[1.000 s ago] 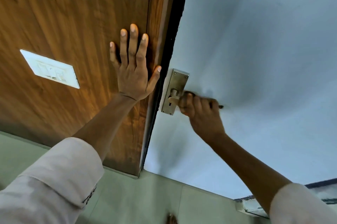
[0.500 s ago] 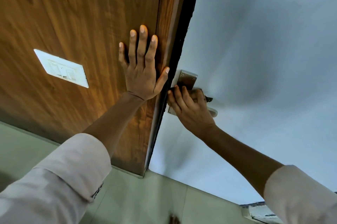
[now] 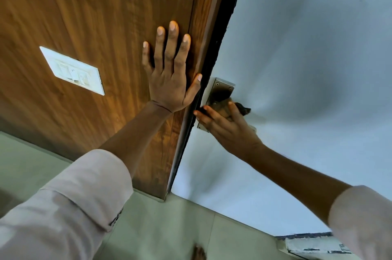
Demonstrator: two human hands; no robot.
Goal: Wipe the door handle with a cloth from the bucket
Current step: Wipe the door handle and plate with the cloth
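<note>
A metal door handle plate (image 3: 223,89) is fixed on the pale blue door (image 3: 307,58), close to its dark edge. My right hand (image 3: 228,127) presses a dark cloth (image 3: 243,109) against the plate's lower half, fingers spread over it; only a corner of the cloth shows past the fingers. The lever is mostly hidden under the hand, with its tip (image 3: 252,128) showing. My left hand (image 3: 170,73) lies flat and open on the brown wooden panel (image 3: 95,16), thumb at the frame edge. No bucket is in view.
A white switch plate (image 3: 72,70) sits on the wooden panel to the left. Greenish floor tiles (image 3: 169,228) lie below. A grey threshold or mat edge (image 3: 309,246) shows at the lower right. A foot (image 3: 198,253) appears at the bottom edge.
My right hand has slid from gripping the lever onto the backplate with the cloth, towards the door edge. My left hand has stayed flat on the wood.
</note>
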